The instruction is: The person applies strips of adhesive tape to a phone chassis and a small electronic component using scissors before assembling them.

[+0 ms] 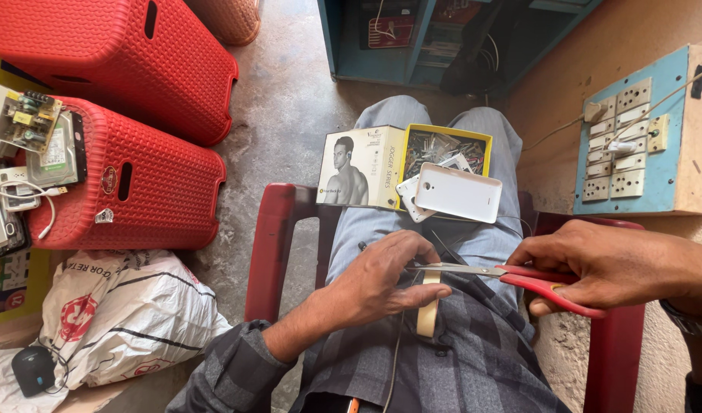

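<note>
The left hand [385, 279] is curled, palm down, over the lap, with a beige tape strip [427, 306] pinched under its fingers. The red-handled scissors [511, 277] are gripped in the right hand [607, 268], blades laid against the strip. An open yellow box [442, 153] and a white phone cover [458, 193] are rested on the knees beyond. Red stools [129, 183] are placed to the left.

1. The left hand [385, 279] pinches a cream tape roll [427, 306] on the lap.
2. The right hand [603, 264] grips red-handled scissors [511, 275], whose blades reach the left fingers.
3. A white phone cover [459, 193] lies across an open yellow box [442, 149] on the knees.
4. Red plastic stools [137, 183] stand at the left.
</note>
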